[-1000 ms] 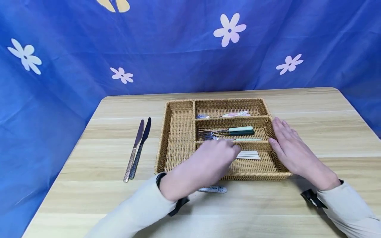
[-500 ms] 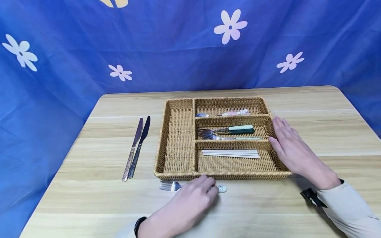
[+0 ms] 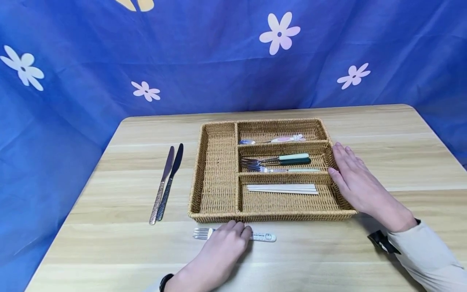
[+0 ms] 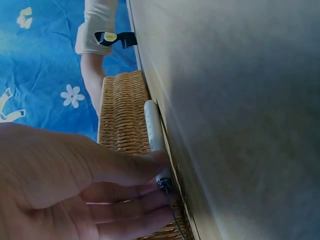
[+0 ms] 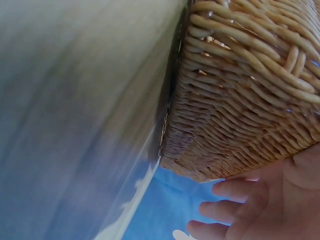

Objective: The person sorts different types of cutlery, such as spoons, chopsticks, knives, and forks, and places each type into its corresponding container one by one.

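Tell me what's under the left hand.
A fork, just in front of the wicker tray. From the head view, its tines and handle end show on either side of the left hand; its middle is covered.

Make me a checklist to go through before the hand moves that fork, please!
1. Left hand has the fork between thumb and fingers: ok.
2. Fork lifted off the table: cannot tell.
3. Right hand against the tray, on its right side: ok.
4. Other forks together in the middle right compartment: ok.
5. Chopsticks inside the tray: ok.
6. Two knives inside the tray: not ok, they lie outside, to its left.
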The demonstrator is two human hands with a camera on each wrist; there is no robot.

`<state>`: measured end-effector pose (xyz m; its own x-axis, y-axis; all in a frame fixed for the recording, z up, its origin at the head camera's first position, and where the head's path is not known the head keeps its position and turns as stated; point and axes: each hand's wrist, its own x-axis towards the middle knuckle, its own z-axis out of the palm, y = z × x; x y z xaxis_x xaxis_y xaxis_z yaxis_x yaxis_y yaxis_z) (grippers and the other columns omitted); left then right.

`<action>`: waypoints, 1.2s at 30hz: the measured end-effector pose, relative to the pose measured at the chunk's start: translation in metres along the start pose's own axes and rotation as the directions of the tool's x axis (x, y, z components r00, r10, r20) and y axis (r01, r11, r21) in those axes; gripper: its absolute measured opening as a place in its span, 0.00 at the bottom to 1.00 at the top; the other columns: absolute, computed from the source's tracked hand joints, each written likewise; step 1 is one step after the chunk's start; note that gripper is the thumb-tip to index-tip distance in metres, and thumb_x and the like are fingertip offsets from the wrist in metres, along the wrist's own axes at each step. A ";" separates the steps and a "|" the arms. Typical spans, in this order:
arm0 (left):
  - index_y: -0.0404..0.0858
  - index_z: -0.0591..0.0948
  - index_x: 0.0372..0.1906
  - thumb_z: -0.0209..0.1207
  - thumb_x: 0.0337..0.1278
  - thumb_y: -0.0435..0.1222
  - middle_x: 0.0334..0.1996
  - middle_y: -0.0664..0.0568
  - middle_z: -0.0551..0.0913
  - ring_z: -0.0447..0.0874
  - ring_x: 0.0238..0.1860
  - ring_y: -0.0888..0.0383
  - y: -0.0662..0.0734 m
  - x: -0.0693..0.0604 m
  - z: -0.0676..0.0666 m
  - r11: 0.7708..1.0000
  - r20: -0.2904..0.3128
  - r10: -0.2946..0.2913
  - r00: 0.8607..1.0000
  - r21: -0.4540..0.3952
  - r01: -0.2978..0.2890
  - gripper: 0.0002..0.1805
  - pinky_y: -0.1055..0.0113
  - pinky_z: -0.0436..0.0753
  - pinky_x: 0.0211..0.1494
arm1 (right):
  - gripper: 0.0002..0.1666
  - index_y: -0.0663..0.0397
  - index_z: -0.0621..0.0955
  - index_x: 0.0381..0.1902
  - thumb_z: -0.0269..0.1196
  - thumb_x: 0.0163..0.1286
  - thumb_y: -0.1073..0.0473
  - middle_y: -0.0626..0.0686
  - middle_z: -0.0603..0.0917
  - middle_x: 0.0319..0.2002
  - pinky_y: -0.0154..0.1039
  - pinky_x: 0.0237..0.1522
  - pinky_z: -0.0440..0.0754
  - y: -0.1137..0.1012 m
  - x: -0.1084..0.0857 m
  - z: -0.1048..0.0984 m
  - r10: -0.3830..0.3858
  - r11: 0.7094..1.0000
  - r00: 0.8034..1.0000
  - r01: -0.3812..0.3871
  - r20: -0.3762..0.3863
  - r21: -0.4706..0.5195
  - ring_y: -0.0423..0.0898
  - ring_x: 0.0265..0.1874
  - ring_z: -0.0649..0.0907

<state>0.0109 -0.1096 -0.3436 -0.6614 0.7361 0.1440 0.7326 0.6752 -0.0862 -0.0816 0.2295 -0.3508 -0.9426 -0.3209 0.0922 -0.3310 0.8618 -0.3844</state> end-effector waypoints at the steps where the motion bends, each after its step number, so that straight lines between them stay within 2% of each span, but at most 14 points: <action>1: 0.33 0.82 0.37 0.66 0.25 0.25 0.28 0.50 0.80 0.77 0.29 0.58 0.000 0.000 0.001 1.000 0.007 -0.009 1.000 -0.004 0.009 0.21 0.70 0.81 0.34 | 0.38 0.65 0.42 0.75 0.37 0.80 0.48 0.64 0.41 0.75 0.62 0.72 0.42 0.000 0.000 0.000 -0.004 1.000 1.000 0.004 -0.001 0.002 0.64 0.73 0.44; 7: 0.36 0.83 0.33 0.66 0.25 0.24 0.28 0.50 0.79 0.76 0.30 0.57 -0.003 0.000 0.003 0.999 0.053 -0.032 0.998 -0.029 0.034 0.18 0.70 0.82 0.34 | 0.37 0.65 0.42 0.75 0.38 0.80 0.49 0.66 0.41 0.75 0.63 0.72 0.42 0.002 0.000 0.000 -0.016 1.000 1.000 0.016 -0.004 0.011 0.66 0.73 0.43; 13: 0.37 0.83 0.32 0.68 0.29 0.26 0.28 0.51 0.79 0.76 0.30 0.58 -0.002 0.001 0.002 1.000 0.057 -0.023 0.998 -0.016 0.024 0.15 0.70 0.82 0.32 | 0.37 0.66 0.42 0.75 0.38 0.80 0.50 0.66 0.42 0.75 0.63 0.72 0.41 0.002 0.000 0.000 -0.025 1.000 1.000 0.025 -0.006 0.005 0.65 0.73 0.43; 21: 0.37 0.83 0.32 0.68 0.29 0.28 0.27 0.52 0.78 0.75 0.29 0.58 0.002 0.003 -0.003 1.000 0.043 0.001 0.999 0.020 -0.002 0.15 0.73 0.80 0.31 | 0.38 0.67 0.42 0.74 0.36 0.80 0.47 0.63 0.39 0.75 0.58 0.73 0.38 0.000 0.000 -0.001 -0.012 0.998 1.000 0.013 0.007 -0.060 0.62 0.74 0.44; 26: 0.37 0.83 0.33 0.66 0.29 0.25 0.27 0.53 0.78 0.74 0.29 0.60 0.004 0.005 -0.017 1.000 0.010 0.015 1.000 -0.009 -0.015 0.16 0.74 0.81 0.31 | 0.37 0.72 0.43 0.73 0.36 0.80 0.50 0.69 0.40 0.74 0.55 0.74 0.36 0.001 0.000 -0.001 -0.044 0.995 0.999 0.043 0.001 -0.090 0.65 0.73 0.43; 32: 0.36 0.81 0.33 0.64 0.33 0.22 0.28 0.54 0.78 0.76 0.30 0.60 0.003 0.014 -0.046 0.997 -0.007 0.019 1.000 -0.076 -0.020 0.15 0.73 0.81 0.30 | 0.37 0.74 0.43 0.72 0.36 0.80 0.51 0.71 0.40 0.73 0.54 0.74 0.36 0.001 0.000 -0.001 -0.051 0.993 0.999 0.051 0.000 -0.103 0.66 0.73 0.44; 36: 0.36 0.82 0.34 0.64 0.33 0.21 0.28 0.53 0.78 0.75 0.29 0.59 -0.001 0.023 -0.063 0.998 -0.022 0.017 1.000 -0.054 -0.018 0.16 0.74 0.81 0.27 | 0.38 0.72 0.42 0.73 0.36 0.80 0.50 0.69 0.38 0.74 0.54 0.74 0.36 0.000 0.000 -0.002 -0.039 0.995 0.999 0.040 0.015 -0.095 0.64 0.73 0.42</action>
<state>0.0052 -0.0963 -0.2785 -0.6451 0.7463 0.1639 0.7521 0.6580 -0.0359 -0.0818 0.2298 -0.3491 -0.9282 -0.3601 0.0932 -0.3713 0.8815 -0.2918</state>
